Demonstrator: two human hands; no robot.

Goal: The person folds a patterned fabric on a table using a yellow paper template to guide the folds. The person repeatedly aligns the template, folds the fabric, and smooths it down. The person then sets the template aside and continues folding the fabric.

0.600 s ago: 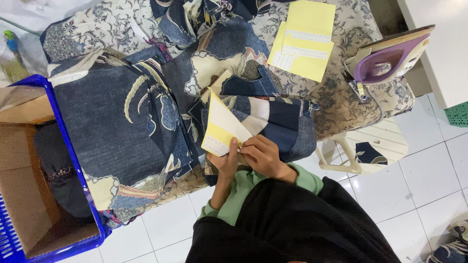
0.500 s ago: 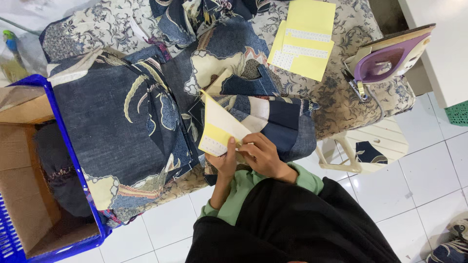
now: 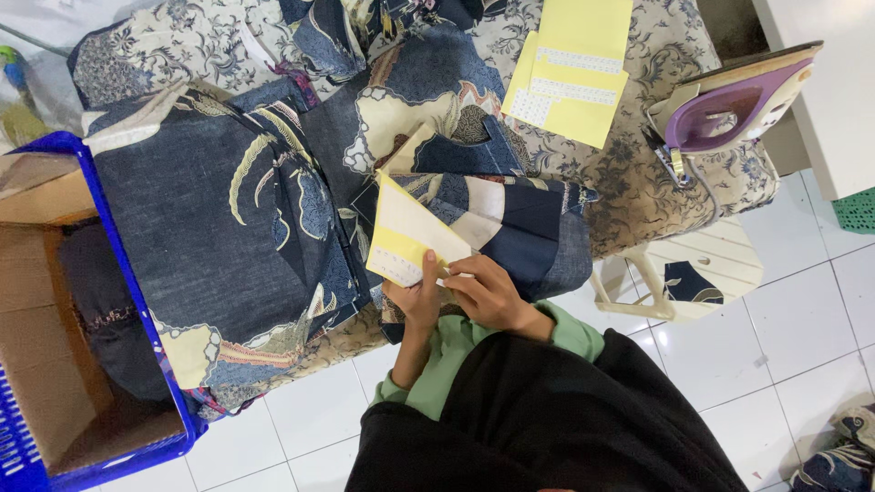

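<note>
Both hands, left hand (image 3: 415, 299) and right hand (image 3: 488, 293), fingers pinched on a yellow sheet (image 3: 407, 239); at nine o'clock, blue crate (image 3: 137, 301) with cardboard box (image 3: 46, 364) inside.

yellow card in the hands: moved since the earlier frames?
Barely. The yellow card sits a little lower and left against the yellow sheets on the board; both the left hand and right hand grip it.

Our clothes, seen from above

We wear green sleeves (image 3: 456, 351) reaching our wrists, under a wide black drape (image 3: 547, 428) that falls loosely over chest and lap; both hands (image 3: 456, 296) are bare.
</note>
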